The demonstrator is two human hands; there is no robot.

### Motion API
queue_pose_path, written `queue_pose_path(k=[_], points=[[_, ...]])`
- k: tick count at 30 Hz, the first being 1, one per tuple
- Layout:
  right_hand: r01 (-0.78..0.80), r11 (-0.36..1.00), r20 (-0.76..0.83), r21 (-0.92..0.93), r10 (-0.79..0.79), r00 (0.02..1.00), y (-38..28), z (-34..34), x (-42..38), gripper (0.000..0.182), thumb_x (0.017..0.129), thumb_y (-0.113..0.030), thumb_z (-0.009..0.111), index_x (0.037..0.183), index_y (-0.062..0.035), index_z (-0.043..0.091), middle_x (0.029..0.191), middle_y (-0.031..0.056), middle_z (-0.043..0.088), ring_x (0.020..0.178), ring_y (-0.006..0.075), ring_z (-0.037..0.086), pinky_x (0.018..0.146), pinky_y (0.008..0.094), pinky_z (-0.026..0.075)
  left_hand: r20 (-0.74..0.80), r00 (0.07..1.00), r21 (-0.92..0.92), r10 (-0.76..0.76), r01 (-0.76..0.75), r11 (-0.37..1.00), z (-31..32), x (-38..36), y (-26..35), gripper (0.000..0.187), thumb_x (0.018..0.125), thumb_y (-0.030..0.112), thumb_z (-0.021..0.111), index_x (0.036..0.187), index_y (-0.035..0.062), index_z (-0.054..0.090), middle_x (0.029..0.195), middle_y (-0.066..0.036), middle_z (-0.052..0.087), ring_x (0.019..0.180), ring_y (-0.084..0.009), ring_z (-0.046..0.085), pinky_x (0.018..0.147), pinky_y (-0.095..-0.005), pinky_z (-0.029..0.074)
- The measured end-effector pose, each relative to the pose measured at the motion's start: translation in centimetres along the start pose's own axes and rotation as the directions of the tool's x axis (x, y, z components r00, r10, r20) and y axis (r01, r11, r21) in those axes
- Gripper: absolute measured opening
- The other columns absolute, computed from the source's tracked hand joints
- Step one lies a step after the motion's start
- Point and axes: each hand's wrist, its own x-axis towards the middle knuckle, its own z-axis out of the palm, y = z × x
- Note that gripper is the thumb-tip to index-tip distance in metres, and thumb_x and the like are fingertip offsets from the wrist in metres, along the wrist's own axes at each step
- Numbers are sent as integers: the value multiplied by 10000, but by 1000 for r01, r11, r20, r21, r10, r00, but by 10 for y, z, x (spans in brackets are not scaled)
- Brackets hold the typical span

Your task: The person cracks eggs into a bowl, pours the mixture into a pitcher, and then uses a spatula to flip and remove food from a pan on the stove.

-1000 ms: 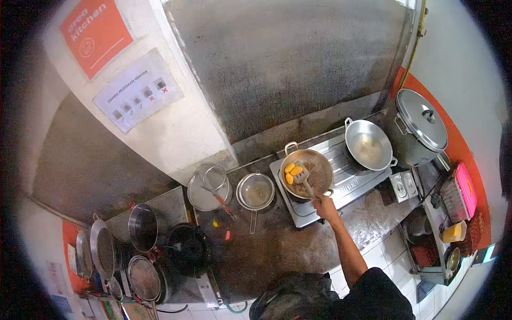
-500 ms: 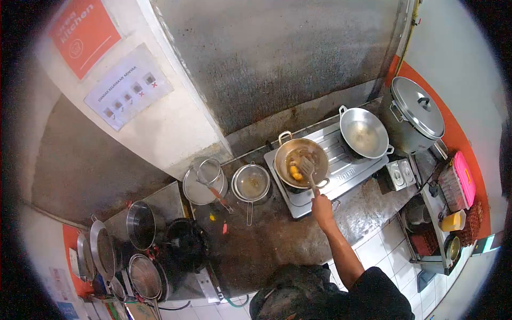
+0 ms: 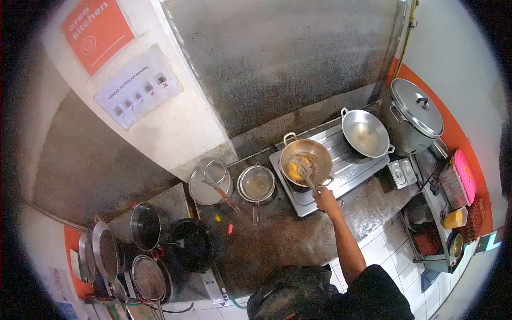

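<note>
My right hand [image 3: 326, 200] is closed round the handle of a slotted spatula [image 3: 305, 172] whose blade is down inside a two-handled wok [image 3: 317, 146]. Under and beside the blade lies yellow food that looks like broken egg [image 3: 293, 172], in brownish liquid. The wok sits on the left burner of a silver two-burner gas stove [image 3: 346, 172]. On the right burner stands a second, paler wok [image 3: 366, 132] with a little liquid in its bottom. My left hand is out of view; a black cap and sleeve fill the bottom edge.
Left of the stove, a strainer [image 3: 257, 183] rests over a bowl, beside a pot with another strainer [image 3: 215, 172] on it. A large lidded pot [image 3: 417, 109] stands at the right, near metal containers [image 3: 401, 173]. A black pan [image 3: 191, 244] lies at the left.
The spatula blade has shifted within the wok, and the round yellow pieces now look more spread and broken. The whole view has shifted slightly.
</note>
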Motion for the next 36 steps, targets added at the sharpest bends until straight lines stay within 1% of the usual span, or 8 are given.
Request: queue_pose_path(k=[9,11,12,14,19,22,25,36], points=[[-121,931,25,345,120,992,-17,12,-20,410,868,-162,595,1238,8,540,637,91,629,455,154,572,431,315,457,94,970,254,224,-241,937,-3,77,-4,341,872,307,595,1053,18,608,907,-105,660,768,-202,622,629,-322,497],[3,988,-119,157,16,993,-4,29,-24,414,865,-155,598,1242,5,537,642,110,631,476,175,583,477,337,475,223,846,628,484,-505,592,23,191,-13,338,872,307,597,1044,17,614,900,-103,661,768,-201,620,632,-323,495],[-53,989,-80,135,64,995,-9,27,-25,427,859,-158,609,1248,-1,532,657,136,633,492,204,596,520,356,488,401,437,299,805,-893,335,57,175,29,323,859,306,610,998,16,647,899,-108,660,766,-228,617,663,-364,486],[-23,994,-75,109,32,997,-14,23,-32,429,859,-162,612,1250,-4,531,670,147,637,502,212,604,523,358,488,339,790,525,510,-609,595,135,231,79,421,888,386,579,1037,-4,637,969,-133,651,885,-253,605,803,-388,466],[127,991,-140,-35,-131,982,-26,16,-41,432,862,-169,616,1255,-13,527,712,162,657,545,227,635,542,365,496,551,534,130,641,-814,567,264,347,146,505,910,375,566,1260,20,484,1055,-158,642,1039,-302,586,899,-423,441],[-49,971,-34,233,59,998,-20,20,-37,423,872,-178,608,1251,-11,527,742,138,678,504,192,628,500,331,502,609,787,54,97,-163,985,285,230,225,409,932,324,551,1233,59,469,913,-108,640,829,-242,623,707,-415,495],[-46,955,-48,293,63,997,-32,15,-40,428,875,-186,607,1251,-1,522,740,127,676,461,164,605,449,309,485,745,565,15,355,-546,837,316,251,210,256,950,296,530,1097,86,513,690,-19,527,550,-144,513,492,-316,430],[-108,850,-34,516,146,989,-49,28,-42,430,888,-159,589,1271,13,496,722,115,658,445,127,576,397,275,441,611,695,-149,379,-369,917,358,222,175,250,957,338,509,1005,93,531,572,31,386,441,-81,347,419,-254,315]])
